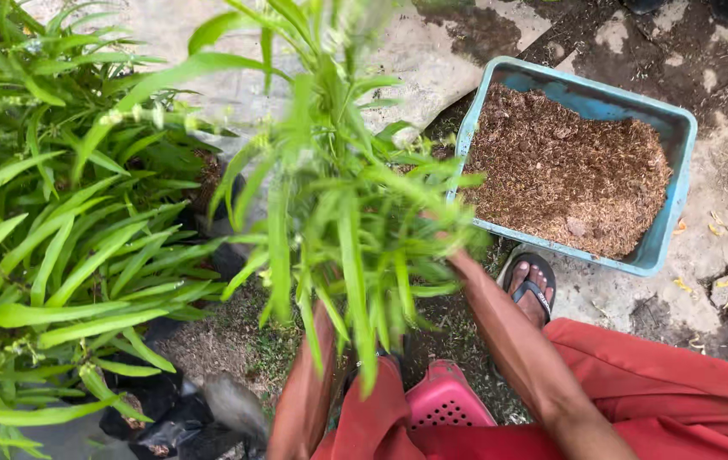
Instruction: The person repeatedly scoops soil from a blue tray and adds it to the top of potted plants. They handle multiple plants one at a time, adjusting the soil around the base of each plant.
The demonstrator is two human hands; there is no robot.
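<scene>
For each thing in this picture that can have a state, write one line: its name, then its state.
Blue tray: filled with brown husk-like material, resting on the ground.
Leafy green plant: upright, raised in front of the person.
Left hand: hidden under the leaves.
Right hand: mostly hidden in the foliage.
Pink stool: under the person.
Sandal: worn.

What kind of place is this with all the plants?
Probably an outdoor garden or plant nursery: leafy plants in black bags, a blue tray of brown potting mix, and bare, soil-strewn ground.
</scene>
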